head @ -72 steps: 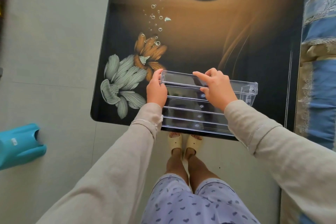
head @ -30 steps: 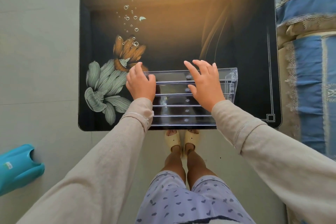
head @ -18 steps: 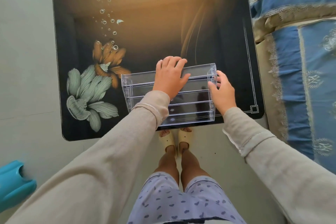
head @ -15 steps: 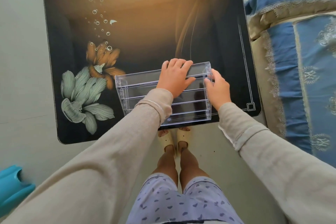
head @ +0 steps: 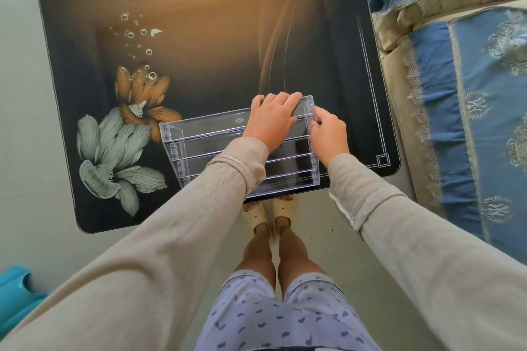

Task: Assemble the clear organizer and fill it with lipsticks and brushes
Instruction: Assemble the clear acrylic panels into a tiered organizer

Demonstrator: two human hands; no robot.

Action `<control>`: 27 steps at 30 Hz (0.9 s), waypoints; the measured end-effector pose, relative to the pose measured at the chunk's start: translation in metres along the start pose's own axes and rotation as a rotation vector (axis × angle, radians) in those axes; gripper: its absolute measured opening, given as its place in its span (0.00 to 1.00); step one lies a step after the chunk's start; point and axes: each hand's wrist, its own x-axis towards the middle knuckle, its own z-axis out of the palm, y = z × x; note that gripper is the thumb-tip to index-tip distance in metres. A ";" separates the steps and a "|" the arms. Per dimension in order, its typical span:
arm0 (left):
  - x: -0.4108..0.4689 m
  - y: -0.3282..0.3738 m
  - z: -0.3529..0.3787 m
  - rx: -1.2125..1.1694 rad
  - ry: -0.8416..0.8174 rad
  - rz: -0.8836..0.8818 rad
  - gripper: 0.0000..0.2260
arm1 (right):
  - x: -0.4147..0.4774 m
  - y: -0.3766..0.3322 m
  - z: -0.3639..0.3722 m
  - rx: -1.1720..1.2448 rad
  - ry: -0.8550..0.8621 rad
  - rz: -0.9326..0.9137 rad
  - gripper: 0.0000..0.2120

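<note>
Organizer (head: 216,148) partly under hands (head: 272,122)

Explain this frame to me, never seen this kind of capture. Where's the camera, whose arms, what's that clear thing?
There is no robot here. One wide-angle camera sits on a person's head and looks down, so the arms in beige sleeves, and the legs and slippers below, are the wearer's own. On the dark table, printed with flowers and bubbles, lies a clear organizer with stepped tiers, at the near edge. The left hand lies flat on its upper right part. The right hand pinches its right side wall. No lipsticks or brushes are in view. A blue patterned cloth lies to the right, and a teal object sits on the floor.
</note>
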 end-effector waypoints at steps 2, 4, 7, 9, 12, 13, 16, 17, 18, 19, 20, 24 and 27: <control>0.000 -0.001 0.004 0.024 -0.006 0.003 0.21 | 0.000 0.001 0.002 -0.007 0.001 -0.003 0.13; -0.001 -0.002 0.008 0.050 -0.004 0.009 0.21 | -0.001 0.002 0.002 -0.001 0.003 0.000 0.13; -0.001 -0.006 0.012 0.068 -0.003 0.025 0.21 | -0.002 0.001 0.002 0.003 -0.004 -0.006 0.13; 0.000 -0.007 0.012 0.066 -0.002 0.031 0.22 | -0.001 0.001 0.002 0.007 -0.013 -0.008 0.13; -0.001 -0.007 0.012 0.088 0.007 0.040 0.22 | -0.001 0.000 0.000 -0.003 -0.020 -0.006 0.13; -0.002 -0.007 0.013 0.104 0.006 0.044 0.22 | -0.002 -0.001 -0.001 -0.009 -0.024 -0.005 0.13; -0.004 -0.007 0.015 0.196 -0.025 0.060 0.25 | -0.003 -0.005 -0.003 -0.029 -0.029 -0.005 0.13; -0.004 -0.007 0.016 0.220 -0.037 0.063 0.26 | -0.004 -0.006 -0.003 -0.036 -0.029 -0.004 0.13; -0.004 -0.007 0.016 0.234 -0.046 0.063 0.27 | -0.004 -0.007 -0.003 -0.040 -0.028 -0.004 0.14; -0.005 -0.008 0.015 0.245 -0.051 0.065 0.27 | -0.005 -0.007 -0.003 -0.037 -0.028 -0.004 0.14; -0.005 -0.008 0.016 0.259 -0.049 0.072 0.27 | -0.005 -0.007 -0.002 -0.024 -0.028 -0.001 0.14; -0.004 -0.010 0.015 0.277 -0.016 0.108 0.26 | -0.005 -0.003 0.001 0.005 -0.012 0.001 0.13; -0.011 -0.009 0.014 0.314 0.006 0.084 0.27 | -0.006 0.000 0.002 -0.008 -0.012 -0.021 0.13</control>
